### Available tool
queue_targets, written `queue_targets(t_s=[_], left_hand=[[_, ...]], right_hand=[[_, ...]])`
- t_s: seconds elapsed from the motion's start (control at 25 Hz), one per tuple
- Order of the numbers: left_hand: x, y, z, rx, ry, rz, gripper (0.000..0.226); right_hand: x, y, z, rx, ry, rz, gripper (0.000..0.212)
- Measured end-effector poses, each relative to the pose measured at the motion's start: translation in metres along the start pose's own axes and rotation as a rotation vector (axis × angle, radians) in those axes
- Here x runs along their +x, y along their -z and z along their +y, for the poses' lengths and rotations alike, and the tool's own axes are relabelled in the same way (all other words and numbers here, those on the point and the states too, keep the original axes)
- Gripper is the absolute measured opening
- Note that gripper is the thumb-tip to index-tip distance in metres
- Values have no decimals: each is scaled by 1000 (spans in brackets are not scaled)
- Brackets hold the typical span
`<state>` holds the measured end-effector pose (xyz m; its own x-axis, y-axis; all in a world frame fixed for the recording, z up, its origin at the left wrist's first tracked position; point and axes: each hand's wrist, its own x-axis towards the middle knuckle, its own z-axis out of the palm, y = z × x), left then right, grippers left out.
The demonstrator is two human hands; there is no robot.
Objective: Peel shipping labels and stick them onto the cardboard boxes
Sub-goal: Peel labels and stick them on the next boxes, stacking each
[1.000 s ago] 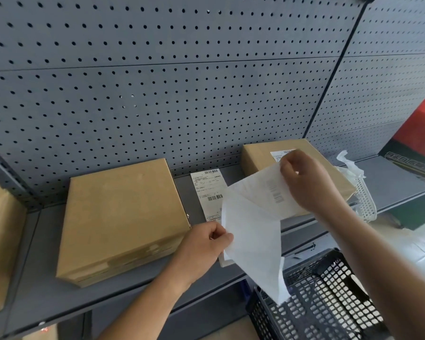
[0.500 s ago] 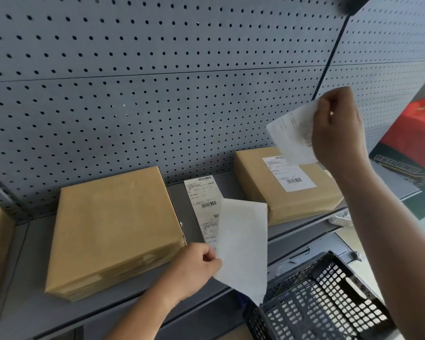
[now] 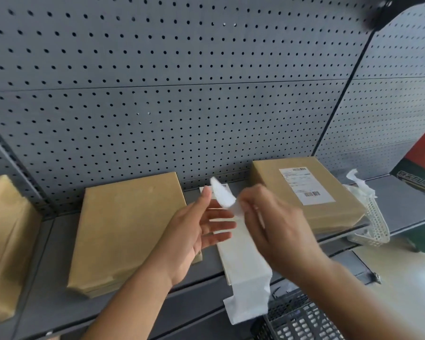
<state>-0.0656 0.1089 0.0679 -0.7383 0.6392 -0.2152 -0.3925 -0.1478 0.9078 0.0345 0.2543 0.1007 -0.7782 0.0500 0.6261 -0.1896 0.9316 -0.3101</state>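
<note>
White paper strip (image 3: pixel 245 278) hangs long axis near vertical, upper tip curled toward pegboard. Right hand (image 3: pixel 275 231) fingers pinched closed on its upper part; left hand (image 3: pixel 196 231) fingers spread, palm bare, holding nothing.

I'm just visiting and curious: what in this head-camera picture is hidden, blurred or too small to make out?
- White paper strip pinched by the right hand: motion blur hides whether it is label or backing.
- Text on the white shipping label on the right brown cardboard box: too small.
- Label sheets on the grey shelf: mostly covered by both hands and the hanging white backing sheet.
- Black plastic basket: cut by the bottom edge.
- Left hand: open, blurred.
</note>
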Motion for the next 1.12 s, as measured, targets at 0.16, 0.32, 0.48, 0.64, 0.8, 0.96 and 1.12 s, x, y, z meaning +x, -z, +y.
queue_targets(t_s=[0.16, 0.32, 0.48, 0.64, 0.8, 0.96, 1.12], left_hand=[[-5, 9, 4, 68, -31, 47, 30], [-8, 27, 6, 61, -55, 238, 19], [-13, 48, 12, 34, -69, 349, 17], [-16, 71, 19, 45, -97, 389, 15], [-20, 100, 24, 191, -149, 481, 14], [-22, 135, 30, 450, -214, 579, 13], [-19, 164, 30, 670, -204, 624, 11]], right_hand=[[-12, -25, -9, 34, 165, -138, 9], [-8, -34, -6, 284, 34, -188, 21], [16, -53, 5, 509, -443, -47, 17], [43, -76, -4, 772, -752, -332, 18], [65, -101, -19, 822, -773, -348, 20], [79, -128, -29, 851, -762, -402, 22], [84, -154, -33, 788, -727, -450, 19]])
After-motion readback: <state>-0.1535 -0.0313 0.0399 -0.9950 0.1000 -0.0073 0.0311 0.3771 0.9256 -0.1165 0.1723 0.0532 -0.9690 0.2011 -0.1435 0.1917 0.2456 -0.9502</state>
